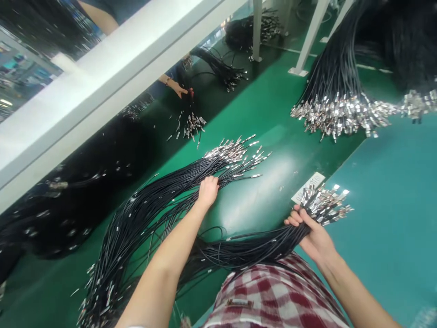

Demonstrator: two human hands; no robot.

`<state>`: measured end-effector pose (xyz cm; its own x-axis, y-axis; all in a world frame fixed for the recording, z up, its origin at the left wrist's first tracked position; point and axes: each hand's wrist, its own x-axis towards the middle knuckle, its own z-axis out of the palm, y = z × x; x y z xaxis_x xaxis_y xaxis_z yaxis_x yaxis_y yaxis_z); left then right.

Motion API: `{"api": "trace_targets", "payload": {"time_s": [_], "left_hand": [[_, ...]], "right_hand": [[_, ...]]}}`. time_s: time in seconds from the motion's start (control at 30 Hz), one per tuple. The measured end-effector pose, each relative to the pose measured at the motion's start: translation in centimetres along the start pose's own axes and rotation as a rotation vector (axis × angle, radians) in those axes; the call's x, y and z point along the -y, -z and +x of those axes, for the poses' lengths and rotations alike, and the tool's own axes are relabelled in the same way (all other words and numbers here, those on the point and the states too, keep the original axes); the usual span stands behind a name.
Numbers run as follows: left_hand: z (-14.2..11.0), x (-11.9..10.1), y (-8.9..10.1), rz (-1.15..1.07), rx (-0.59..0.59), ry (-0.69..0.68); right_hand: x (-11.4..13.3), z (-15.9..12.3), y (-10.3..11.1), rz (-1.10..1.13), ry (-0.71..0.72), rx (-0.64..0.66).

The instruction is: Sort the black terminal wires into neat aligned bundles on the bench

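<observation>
My left hand (209, 191) is closed over part of a long bundle of black cables (146, 200) lying on the green table. Silvery metal connectors (235, 152) fan out beyond its fingers. With fingers wrapped round it, my right hand (312, 228) grips a second bundle of black cables (252, 248) just behind its connector ends (326, 202). That bundle runs left across the front of my checked clothing and passes behind my left forearm. A pale printed label (309, 187) shows beside the right-hand connectors, partly covered by them.
A white frame beam (112, 77) crosses the upper left. Beyond it a co-worker's hand (179, 89) holds another cable bunch. Thick cable bundles (341, 82) hang at the upper right, connectors downward. White metal legs (309, 36) stand at the back. Dark cable piles (68, 196) lie left.
</observation>
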<state>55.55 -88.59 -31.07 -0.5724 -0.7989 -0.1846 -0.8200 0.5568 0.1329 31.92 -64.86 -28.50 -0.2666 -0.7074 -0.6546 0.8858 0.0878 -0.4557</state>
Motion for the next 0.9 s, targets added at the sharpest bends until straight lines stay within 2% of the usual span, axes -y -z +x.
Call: {"api": "trace_targets", "payload": {"time_s": [0.1,0.2,0.23,0.3,0.4,0.6,0.67,0.77,0.83,0.9], "left_hand": [[-0.5,1.2,0.0,0.018,-0.037,0.017],[-2.7,4.3,1.0,0.096,-0.182,0.229],[-3.4,5.6,1.4,0.142,-0.190,0.316],[-4.4,8.0,2.0,0.228,-0.114,0.418],[-4.7,10.5,2.7,0.273,0.018,0.388],[-5.5,11.8,4.5,0.233,0.023,0.276],[-6.4,11.9,5.3,0.133,0.002,0.261],[-8.0,11.5,5.9,-0.136,-0.005,0.251],[-9.1,10.6,5.7,-0.402,0.018,0.270],[-10.2,9.3,4.8,-0.736,0.112,0.323]], "right_hand": [[0.0,-0.2,0.0,0.026,-0.019,-0.025],[0.0,0.0,0.2,0.007,-0.024,-0.036],[0.0,0.1,0.3,-0.004,-0.023,-0.033],[0.0,0.3,0.4,-0.021,-0.021,-0.026],[0.0,0.4,0.2,-0.026,-0.039,-0.031],[0.1,0.0,-0.4,0.020,-0.066,-0.079],[0.2,0.1,-0.4,0.030,-0.069,-0.080],[0.2,0.2,-0.4,0.035,-0.072,-0.064],[0.2,0.3,-0.4,0.038,-0.071,-0.053],[0.2,0.2,-0.4,0.046,-0.066,-0.045]]}}
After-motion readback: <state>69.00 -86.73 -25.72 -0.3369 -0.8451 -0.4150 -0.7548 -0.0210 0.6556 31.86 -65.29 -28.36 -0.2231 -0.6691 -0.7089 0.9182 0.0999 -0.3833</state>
